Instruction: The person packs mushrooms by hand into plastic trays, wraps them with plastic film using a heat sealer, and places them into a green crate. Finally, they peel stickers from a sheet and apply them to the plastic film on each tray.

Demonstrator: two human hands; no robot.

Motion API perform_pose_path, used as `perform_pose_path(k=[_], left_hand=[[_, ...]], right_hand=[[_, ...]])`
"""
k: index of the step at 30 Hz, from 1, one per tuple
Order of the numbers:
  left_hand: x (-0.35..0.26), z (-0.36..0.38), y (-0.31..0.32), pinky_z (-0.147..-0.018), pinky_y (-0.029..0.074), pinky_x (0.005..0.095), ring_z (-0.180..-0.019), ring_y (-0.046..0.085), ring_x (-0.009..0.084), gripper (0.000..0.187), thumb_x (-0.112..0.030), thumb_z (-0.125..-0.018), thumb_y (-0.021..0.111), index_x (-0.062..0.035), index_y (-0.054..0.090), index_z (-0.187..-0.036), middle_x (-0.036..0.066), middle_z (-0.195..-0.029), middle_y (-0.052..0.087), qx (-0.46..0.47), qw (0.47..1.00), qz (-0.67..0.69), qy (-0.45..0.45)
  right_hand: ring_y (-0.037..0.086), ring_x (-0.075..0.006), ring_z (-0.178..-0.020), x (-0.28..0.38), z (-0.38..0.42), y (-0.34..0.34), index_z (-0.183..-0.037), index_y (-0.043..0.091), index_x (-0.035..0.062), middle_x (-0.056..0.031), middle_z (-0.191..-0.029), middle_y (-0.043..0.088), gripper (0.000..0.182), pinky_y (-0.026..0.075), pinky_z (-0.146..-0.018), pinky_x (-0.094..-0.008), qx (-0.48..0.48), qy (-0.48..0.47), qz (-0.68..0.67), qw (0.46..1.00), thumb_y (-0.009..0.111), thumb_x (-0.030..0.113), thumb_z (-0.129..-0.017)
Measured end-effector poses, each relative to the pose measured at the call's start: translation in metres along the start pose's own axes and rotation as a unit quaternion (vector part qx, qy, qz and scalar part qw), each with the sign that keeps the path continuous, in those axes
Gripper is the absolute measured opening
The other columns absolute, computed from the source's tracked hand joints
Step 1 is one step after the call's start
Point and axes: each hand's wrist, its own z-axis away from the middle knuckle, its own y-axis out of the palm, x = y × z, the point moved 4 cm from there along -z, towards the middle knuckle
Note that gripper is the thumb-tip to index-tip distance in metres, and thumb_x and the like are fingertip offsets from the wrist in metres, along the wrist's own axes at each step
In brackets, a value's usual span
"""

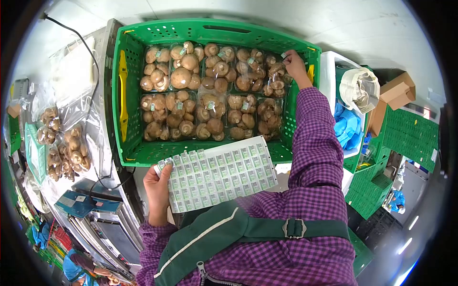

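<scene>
My left hand (157, 190) grips the left edge of a sheet of small white and green labels (222, 174), thumb on top. The sheet is tilted over the front edge of a green crate (191, 26). At the crate's far right corner, the fingers of my right hand (296, 67) are pinched on a small label (285, 56), right over a clear pack of brown mushrooms (276, 78). Two rows of such packs lie in the crate. Most back-row packs carry a label, as does a front-row pack (211, 106). The front right pack (269, 114) shows no label.
On the left, a metal counter holds bagged mushrooms (69, 152), with a black cable (88, 47) hanging nearby. To the right stand a white box with blue plastic (347, 126), a white bag (360, 90) and stacked green crates (410, 138). A person (78, 267) is at lower left.
</scene>
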Motion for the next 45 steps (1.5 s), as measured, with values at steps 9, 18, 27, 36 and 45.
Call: perform_pose_path(k=[9, 18, 27, 36, 45], left_hand=[[-0.001, 0.004, -0.002, -0.062, 0.044, 0.0188, -0.069, 0.055, 0.0043, 0.009, -0.006, -0.086, 0.063, 0.0001, 0.063, -0.092, 0.001, -0.083, 0.065, -0.003, 1.000, -0.010, 0.004], [0.000, 0.020, -0.022, -0.060, 0.044, 0.0181, -0.067, 0.055, 0.0034, 0.009, -0.008, -0.085, 0.064, -0.0005, 0.063, -0.089, 0.000, -0.080, 0.065, -0.014, 0.998, -0.016, 0.053], [0.003, 0.039, -0.037, -0.058, 0.041, 0.0187, -0.066, 0.049, 0.0014, 0.007, -0.006, -0.082, 0.067, -0.0017, 0.061, -0.082, -0.005, -0.073, 0.059, -0.025, 0.988, -0.077, 0.135], [-0.050, 0.121, -0.109, -0.053, 0.046, 0.0220, -0.060, 0.059, 0.0069, 0.014, -0.012, -0.078, 0.072, -0.0018, 0.065, -0.085, 0.006, -0.071, 0.066, -0.210, 0.914, -0.129, 0.322], [-0.035, 0.162, -0.172, -0.081, 0.050, 0.0288, -0.097, 0.055, 0.0163, 0.072, -0.005, -0.080, 0.067, -0.0027, 0.026, -0.139, 0.014, -0.133, 0.041, -0.354, 0.866, 0.060, 0.348]], right_hand=[[0.061, -0.0336, -0.091, 0.023, 0.055, -0.009, -0.117, 0.048, 0.0093, -0.0122, -0.099, 0.065, 0.036, 0.047, -0.077, -0.0415, -0.063, -0.014, 0.097, 0.993, 0.053, 0.007, -0.082], [0.062, -0.0324, -0.078, 0.007, 0.149, 0.012, -0.082, 0.064, 0.0017, -0.0176, -0.082, 0.064, 0.024, 0.048, -0.072, -0.0388, 0.111, -0.039, -0.046, 0.992, 0.068, 0.024, -0.075], [0.060, -0.0365, -0.089, 0.013, 0.152, 0.038, -0.106, 0.060, 0.0041, -0.0183, -0.097, 0.063, 0.037, 0.047, -0.074, -0.0433, -0.043, -0.083, 0.079, 0.993, 0.064, 0.028, -0.077], [0.063, -0.0190, -0.081, 0.262, 0.259, 0.058, -0.104, 0.060, -0.0027, -0.0092, -0.091, 0.067, 0.047, 0.049, -0.073, -0.0297, 0.583, 0.077, -0.380, 0.714, 0.042, 0.039, -0.095], [0.051, -0.0181, -0.108, 0.472, 0.255, 0.063, -0.126, 0.041, -0.0039, -0.0105, -0.118, 0.054, 0.053, 0.037, -0.095, -0.0306, 0.334, -0.438, -0.397, 0.734, 0.062, 0.001, -0.077]])
